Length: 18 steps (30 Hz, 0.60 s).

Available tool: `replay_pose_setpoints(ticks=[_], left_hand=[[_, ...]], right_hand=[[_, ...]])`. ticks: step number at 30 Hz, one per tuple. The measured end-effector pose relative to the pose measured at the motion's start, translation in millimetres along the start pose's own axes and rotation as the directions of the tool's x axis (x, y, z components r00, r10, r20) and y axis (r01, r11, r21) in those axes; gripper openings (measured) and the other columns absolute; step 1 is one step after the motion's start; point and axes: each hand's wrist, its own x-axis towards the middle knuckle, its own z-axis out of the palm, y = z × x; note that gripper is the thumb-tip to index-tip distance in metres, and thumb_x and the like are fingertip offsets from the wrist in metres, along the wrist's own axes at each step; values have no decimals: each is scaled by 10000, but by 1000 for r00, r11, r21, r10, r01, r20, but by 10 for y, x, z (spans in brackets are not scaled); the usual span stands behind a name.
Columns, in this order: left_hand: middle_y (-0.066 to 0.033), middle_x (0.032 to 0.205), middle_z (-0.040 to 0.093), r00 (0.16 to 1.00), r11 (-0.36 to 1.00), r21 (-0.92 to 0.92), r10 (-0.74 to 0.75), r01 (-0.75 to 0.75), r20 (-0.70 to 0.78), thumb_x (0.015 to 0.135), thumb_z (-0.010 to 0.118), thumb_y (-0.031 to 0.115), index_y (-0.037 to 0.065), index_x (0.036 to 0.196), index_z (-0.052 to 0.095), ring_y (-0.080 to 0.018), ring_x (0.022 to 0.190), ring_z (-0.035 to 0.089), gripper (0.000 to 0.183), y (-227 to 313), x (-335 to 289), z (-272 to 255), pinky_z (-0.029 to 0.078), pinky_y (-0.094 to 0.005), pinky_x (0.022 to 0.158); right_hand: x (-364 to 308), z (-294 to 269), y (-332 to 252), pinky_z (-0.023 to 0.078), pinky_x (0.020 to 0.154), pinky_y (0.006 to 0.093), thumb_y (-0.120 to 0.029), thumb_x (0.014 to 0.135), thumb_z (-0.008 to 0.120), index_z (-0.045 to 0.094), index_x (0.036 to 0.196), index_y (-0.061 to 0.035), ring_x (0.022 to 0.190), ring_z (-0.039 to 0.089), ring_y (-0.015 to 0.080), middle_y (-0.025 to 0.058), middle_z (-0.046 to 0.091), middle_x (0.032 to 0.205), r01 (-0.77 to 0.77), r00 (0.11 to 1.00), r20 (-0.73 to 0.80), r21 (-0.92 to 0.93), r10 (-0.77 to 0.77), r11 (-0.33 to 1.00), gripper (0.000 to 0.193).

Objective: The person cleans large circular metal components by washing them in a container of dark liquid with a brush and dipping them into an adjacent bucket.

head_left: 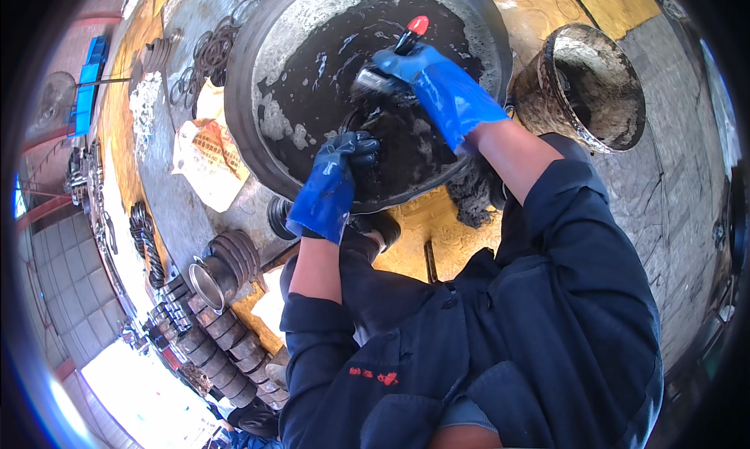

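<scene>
My right hand (410, 62), in a blue rubber glove, is closed around the handle of a brush (418, 25). The handle is black with a red end, and its dark, wet head points down toward the liquid. Below and to the left, my gloved left hand (348, 150) has its fingers curled at a dark, wet piece; a thin curved edge shows beside them, but its kind is hard to make out. Both hands are over a wide round tub (241, 82) holding black liquid (328, 66) with grey foam around its inner side.
A dirt-crusted bucket (539, 97) lies tilted right of the tub. To the left are a printed yellowish sack (207, 156), dark rings (215, 46), and a metal cylinder (223, 269). Stacked round metal parts (226, 343) stand lower left. Dark rags (473, 195) lie by my knees.
</scene>
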Motion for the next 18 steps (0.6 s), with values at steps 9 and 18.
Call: replay_pose_setpoints(ticks=[9,18], left_hand=[[-128,1020,682,975,974,-29,224,-224,-1,862,435,-10,-47,1186,600,-191,917,663,365,104,-227,218,525,-288,850],[-129,1025,689,985,986,-35,162,-165,-66,870,501,-29,-50,1157,617,-196,911,666,310,149,-259,218,538,-308,856]], right_hand=[[-111,333,57,518,823,325,-383,822,702,727,969,-71,863,684,192,90,730,927,111,991,87,-109,-102,988,346],[-275,417,-253,504,819,293,-325,846,685,721,1020,-86,862,654,149,78,719,918,181,932,335,-90,-141,979,298]])
